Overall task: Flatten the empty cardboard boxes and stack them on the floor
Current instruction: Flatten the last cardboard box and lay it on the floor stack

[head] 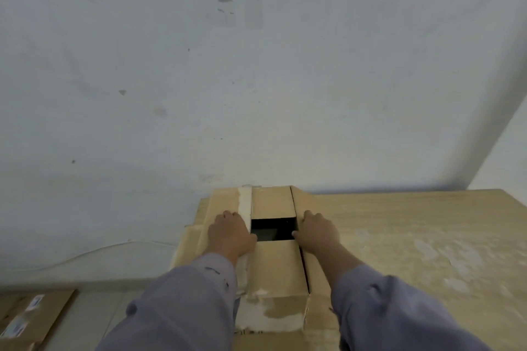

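A brown cardboard box (273,268) stands on the left end of a light wooden table (413,236), against the wall. Its two short flaps are folded in, leaving a dark square opening (272,229) between them. My left hand (231,232) lies palm down on the left long flap, fingers spread flat, thumb at the opening's edge. On the right long flap rests my right hand (318,232), also flat, with its thumb at the opening's right edge. Both sleeves are grey.
A pale wall (256,80) rises directly behind the box. On the floor at lower left lies a flattened cardboard box (31,319) with white labels. A thin white cable (99,251) runs along the wall's base. The tabletop stretches right of the box.
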A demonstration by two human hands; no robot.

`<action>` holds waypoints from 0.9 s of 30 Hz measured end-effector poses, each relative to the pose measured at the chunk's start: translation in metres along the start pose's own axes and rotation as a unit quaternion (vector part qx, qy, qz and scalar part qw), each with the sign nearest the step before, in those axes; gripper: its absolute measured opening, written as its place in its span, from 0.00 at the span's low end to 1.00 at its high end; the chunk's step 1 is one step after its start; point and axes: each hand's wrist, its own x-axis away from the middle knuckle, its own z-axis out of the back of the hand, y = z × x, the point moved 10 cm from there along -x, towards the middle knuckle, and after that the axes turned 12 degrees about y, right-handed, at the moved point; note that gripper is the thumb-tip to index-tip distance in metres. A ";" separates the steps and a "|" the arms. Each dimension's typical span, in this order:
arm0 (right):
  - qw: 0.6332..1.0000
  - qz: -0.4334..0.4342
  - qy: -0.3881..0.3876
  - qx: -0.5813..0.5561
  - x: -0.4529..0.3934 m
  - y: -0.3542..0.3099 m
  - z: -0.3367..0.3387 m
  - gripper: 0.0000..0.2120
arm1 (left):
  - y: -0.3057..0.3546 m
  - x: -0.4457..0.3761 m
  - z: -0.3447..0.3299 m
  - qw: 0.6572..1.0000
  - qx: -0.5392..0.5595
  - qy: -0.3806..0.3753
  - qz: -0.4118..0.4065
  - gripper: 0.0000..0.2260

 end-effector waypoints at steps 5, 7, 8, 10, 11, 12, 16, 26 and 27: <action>1.000 0.011 0.025 0.002 -0.003 -0.009 0.006 0.13 | -0.011 -0.017 0.055 0.997 0.051 -0.060 -0.026 0.12; 0.999 0.013 0.029 0.010 -0.005 -0.014 0.008 0.12 | -0.034 -0.025 0.083 0.998 0.042 -0.049 0.006 0.09; 0.999 0.009 0.032 0.011 -0.006 -0.015 0.009 0.12 | -0.050 -0.026 0.094 0.998 0.026 -0.038 0.032 0.08; 0.999 -0.004 0.039 0.003 -0.007 -0.014 0.010 0.12 | -0.081 -0.021 0.104 0.996 -0.015 -0.001 0.088 0.08; 0.999 -0.006 0.044 0.002 -0.008 -0.014 0.011 0.11 | -0.094 -0.017 0.106 0.993 -0.029 0.029 0.110 0.10; 0.999 -0.004 0.049 0.004 -0.010 -0.013 0.012 0.11 | -0.105 -0.012 0.103 0.989 -0.039 0.062 0.125 0.13; 0.997 0.020 0.074 0.018 -0.020 -0.011 0.011 0.12 | -0.122 0.021 0.062 0.974 -0.095 0.133 0.156 0.30; 0.959 0.264 0.077 0.063 -0.042 -0.069 -0.013 0.25 | -0.106 0.057 -0.024 0.975 0.001 0.085 0.206 0.38; 0.954 0.279 0.086 0.066 -0.044 -0.075 -0.009 0.22 | -0.101 0.056 -0.020 0.976 -0.009 0.099 0.193 0.39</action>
